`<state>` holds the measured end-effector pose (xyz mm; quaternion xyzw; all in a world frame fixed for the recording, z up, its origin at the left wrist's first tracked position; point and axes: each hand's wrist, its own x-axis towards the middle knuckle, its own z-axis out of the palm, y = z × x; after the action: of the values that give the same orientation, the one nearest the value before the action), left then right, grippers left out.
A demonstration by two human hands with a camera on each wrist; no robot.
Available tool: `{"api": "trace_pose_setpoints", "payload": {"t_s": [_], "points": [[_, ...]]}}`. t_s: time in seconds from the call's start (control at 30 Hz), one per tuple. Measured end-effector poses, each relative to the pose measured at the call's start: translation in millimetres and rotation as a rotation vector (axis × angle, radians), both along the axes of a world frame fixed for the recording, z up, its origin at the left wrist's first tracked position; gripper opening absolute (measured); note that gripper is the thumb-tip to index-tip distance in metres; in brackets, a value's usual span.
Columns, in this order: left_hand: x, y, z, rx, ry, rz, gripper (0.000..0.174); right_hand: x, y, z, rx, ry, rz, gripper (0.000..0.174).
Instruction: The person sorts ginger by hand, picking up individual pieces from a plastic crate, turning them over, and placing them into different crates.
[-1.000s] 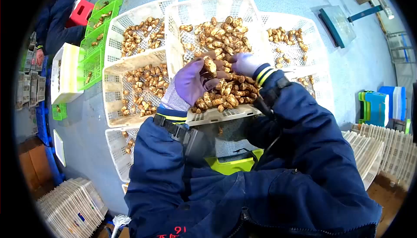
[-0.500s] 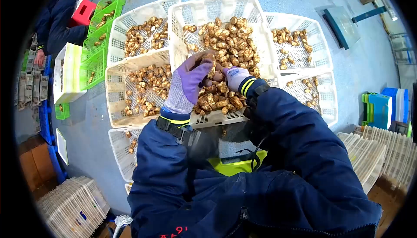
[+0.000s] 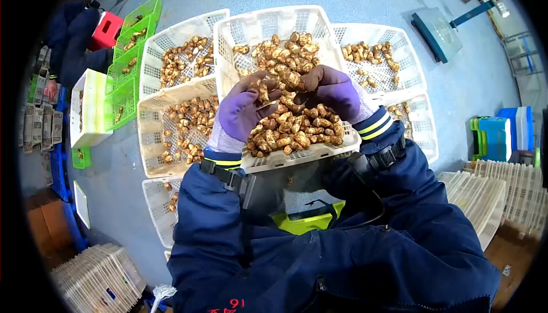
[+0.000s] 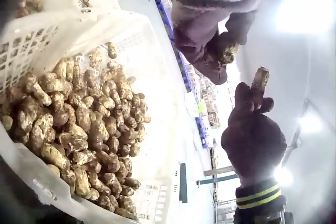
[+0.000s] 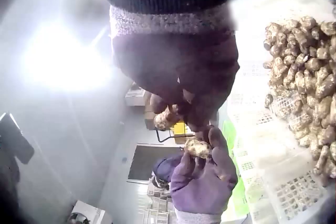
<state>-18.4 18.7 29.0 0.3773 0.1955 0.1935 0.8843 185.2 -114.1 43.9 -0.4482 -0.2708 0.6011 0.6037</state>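
Note:
Purple-and-grey gloves cover both hands above the middle white basket (image 3: 274, 164), which holds a heap of brown, knobbly tuber-like pieces (image 3: 299, 133). My left hand (image 3: 240, 113) pinches one upright piece (image 3: 263, 91) between thumb and fingers. Facing it, my right hand (image 3: 338, 91) grips another piece (image 3: 292, 80) by its end. In the left wrist view, a piece (image 4: 260, 79) sticks up from the right hand (image 4: 254, 137), apart from the piece (image 4: 229, 52) in the left hand (image 4: 202, 29). The right wrist view shows both held pieces close together, the left one (image 5: 198, 148) in the fingertips.
More white baskets with smaller amounts stand left (image 3: 154, 136) and right (image 3: 419, 73). Green baskets (image 3: 123, 99) line the far left, near a seated person (image 3: 80, 44) and a red stool (image 3: 107, 29). A scale (image 3: 438, 34) stands back right; stacked white crates (image 3: 508, 193) are at lower right.
My right hand has come up off the heap and turned toward the left hand, a piece now visible in its fingers. My left hand still holds its piece.

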Motion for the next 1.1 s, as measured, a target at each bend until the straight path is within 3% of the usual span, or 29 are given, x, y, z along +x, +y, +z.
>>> {"api": "trace_pose_setpoints", "payload": {"t_s": [0.13,0.17,0.23,0.3,0.37,0.4,0.43,0.57,0.6,0.77,0.8,0.83,0.87,0.9,0.97,1.03,1.1], "points": [[9.6,-5.6,1.1,0.106,0.111,-0.021,0.049,-2.7,7.1,-9.2,0.091,-0.401,-0.018,0.013],[11.6,-6.7,-0.9,0.161,0.166,-0.034,0.049,-4.6,6.4,1.1,-0.02,-0.544,0.037,0.016],[16.8,-10.2,-0.9,0.191,0.285,-0.071,0.048,-4.7,5.1,3.1,0.27,-1.089,0.026,0.018],[24.2,-13.3,8.6,0.147,0.412,-0.114,0.046,-7.8,5.6,-4.0,0.306,-1.113,-0.036,0.021],[24.8,-15.3,9.9,0.116,0.331,-0.05,0.047,-4.5,3.5,-1.8,0.214,-0.788,-0.092,0.022],[24.5,-18.4,11.5,0.142,0.316,-0.004,0.045,-1.4,8.3,-5.7,0.147,-0.506,-0.194,0.027],[24.2,-21.0,13.7,0.169,0.299,0.041,0.044,4.4,8.6,-2.9,-0.037,-0.332,-0.249,0.033],[27.1,-24.9,12.7,0.178,0.317,0.062,0.04,2.5,5.4,-9.4,-0.079,-0.556,-0.103,0.039],[27.0,-25.6,12.2,0.163,0.321,0.065,0.039,-0.3,4.7,-7.0,-0.085,-0.511,-0.094,0.039],[24.3,-15.7,-6.8,-0.02,0.41,0.149,0.039,27.9,-2.6,-21.2,-0.124,-0.791,-0.227,0.036],[14.7,7.7,-30.1,-0.233,0.094,0.186,0.036,35.4,-4.3,-21.8,-0.227,-0.883,-0.168,0.036],[3.6,30.6,-43.2,0.289,0.043,0.274,0.037,40.5,-6.9,-23.0,-0.335,-0.97,-0.107,0.037],[1.4,50.9,-30.0,-0.138,-0.202,0.455,0.036,41.0,-8.9,-28.8,-0.328,-1.054,-0.087,0.036],[-4.9,52.7,-6.4,-0.232,-0.238,0.47,0.032,40.6,-9.2,-35.3,-0.329,-1.129,-0.059,0.034],[-18.7,74.6,-45.1,-0.352,-0.102,0.412,0.035,37.1,-6.7,-48.7,-0.402,-1.364,0.085,0.033],[-1.1,32.2,-28.0,-0.11,0.11,0.376,0.038,41.0,-0.8,-76.7,-0.365,-1.43,0.19,0.033],[11.7,19.7,-26.4,-0.21,0.187,0.309,0.042,38.5,10.8,-89.9,-0.415,-1.583,0.328,0.035]]}}
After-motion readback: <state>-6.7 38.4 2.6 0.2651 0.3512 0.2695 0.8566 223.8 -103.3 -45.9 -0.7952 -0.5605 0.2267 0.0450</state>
